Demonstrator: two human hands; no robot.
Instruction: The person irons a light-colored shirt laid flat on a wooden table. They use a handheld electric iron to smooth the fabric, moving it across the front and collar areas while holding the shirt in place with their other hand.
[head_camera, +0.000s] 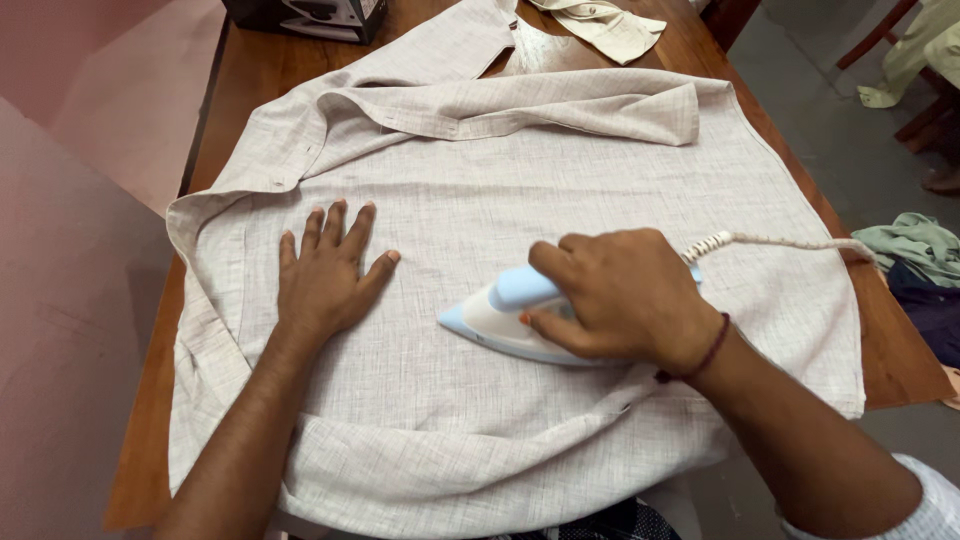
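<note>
— Where are the hands?
— The left hand (325, 275) lies flat, fingers spread, on the shirt (560, 180); the right hand (615, 295) grips the iron (490, 318) mid-shirt.
— Edges?
— The shirt overhangs the wooden counter (250, 75); bare cloth lies all around the iron.

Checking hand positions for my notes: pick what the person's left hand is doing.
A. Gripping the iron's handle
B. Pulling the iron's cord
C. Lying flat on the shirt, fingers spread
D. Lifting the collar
C: the left hand lies palm-down on the pale shirt, while the right hand grips the iron.
</note>
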